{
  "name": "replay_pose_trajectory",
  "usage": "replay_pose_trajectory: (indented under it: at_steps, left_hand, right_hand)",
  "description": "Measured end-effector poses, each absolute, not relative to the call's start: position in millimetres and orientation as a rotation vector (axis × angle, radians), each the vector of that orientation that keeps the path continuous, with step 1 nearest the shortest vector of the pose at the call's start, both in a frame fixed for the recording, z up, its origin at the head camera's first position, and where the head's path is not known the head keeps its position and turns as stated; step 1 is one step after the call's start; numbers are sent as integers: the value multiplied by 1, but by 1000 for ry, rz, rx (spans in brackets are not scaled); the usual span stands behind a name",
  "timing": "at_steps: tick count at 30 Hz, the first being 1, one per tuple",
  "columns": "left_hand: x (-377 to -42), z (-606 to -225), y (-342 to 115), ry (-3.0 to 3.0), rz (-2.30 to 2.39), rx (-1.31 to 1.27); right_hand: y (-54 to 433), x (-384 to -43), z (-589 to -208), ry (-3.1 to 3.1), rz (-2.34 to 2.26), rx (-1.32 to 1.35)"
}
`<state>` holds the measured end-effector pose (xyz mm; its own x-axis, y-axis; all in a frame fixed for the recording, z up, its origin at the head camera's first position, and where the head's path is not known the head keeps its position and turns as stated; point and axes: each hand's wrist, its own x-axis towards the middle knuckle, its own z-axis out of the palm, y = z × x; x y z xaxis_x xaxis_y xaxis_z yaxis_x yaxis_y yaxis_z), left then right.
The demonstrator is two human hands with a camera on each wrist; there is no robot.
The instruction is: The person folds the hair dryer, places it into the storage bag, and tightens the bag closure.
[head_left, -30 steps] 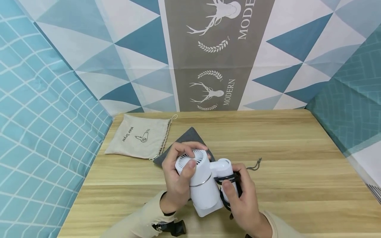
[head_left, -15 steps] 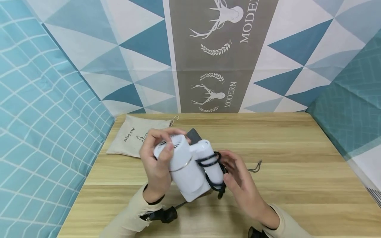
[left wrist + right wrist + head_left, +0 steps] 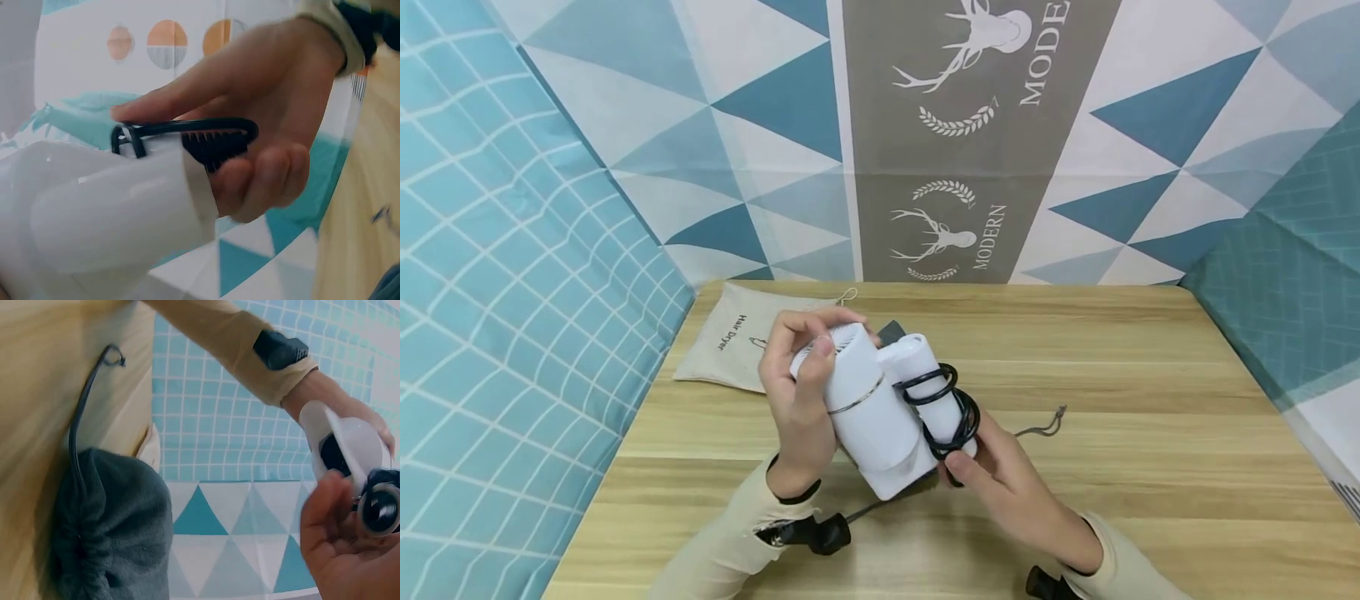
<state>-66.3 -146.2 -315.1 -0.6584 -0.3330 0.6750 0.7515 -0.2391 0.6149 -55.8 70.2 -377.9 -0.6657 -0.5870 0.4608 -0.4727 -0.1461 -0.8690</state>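
Note:
A white hair dryer (image 3: 868, 425) with its handle folded alongside the body is held up over the table. Black power cord (image 3: 967, 417) is coiled round the handle. My left hand (image 3: 797, 408) grips the body at the slotted grille, thumb across its edge. At the handle's lower end, my right hand (image 3: 1011, 492) pinches the cord between thumb and fingers. The left wrist view shows the right thumb along a loop of cord (image 3: 194, 127), with curled fingers under the white handle (image 3: 125, 212). In the right wrist view, the dryer's nozzle (image 3: 359, 440) faces the camera.
A dark grey drawstring pouch (image 3: 125, 519) lies on the wooden table (image 3: 1135, 400), mostly hidden beneath the dryer in the head view. Its drawstring (image 3: 1045, 429) stretches right. A beige pouch (image 3: 730, 350) printed "Hair Dryer" lies at back left. Patterned cloth walls (image 3: 805, 217) enclose the table.
Both hands have carried the dryer up and to the left and tilted it. The right hand has shifted from the handle's side to its lower end, and the cord coils there look looser.

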Motion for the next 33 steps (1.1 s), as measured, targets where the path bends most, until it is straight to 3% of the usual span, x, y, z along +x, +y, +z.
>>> replay_pose_trajectory:
  at_steps: [15, 26, 33]
  left_hand:
    - [-92, -340, -146, -1632, -1938, -486]
    - [-99, -337, -180, -1982, -1852, -593]
    - [-107, -330, -203, -1989, -1790, -562]
  right_hand:
    - [87, -66, -368, 2160, -1922, -1156]
    - [85, -67, -369, 2176, -1988, -1029]
    - [81, -70, -368, 2121, -2081, -1109]
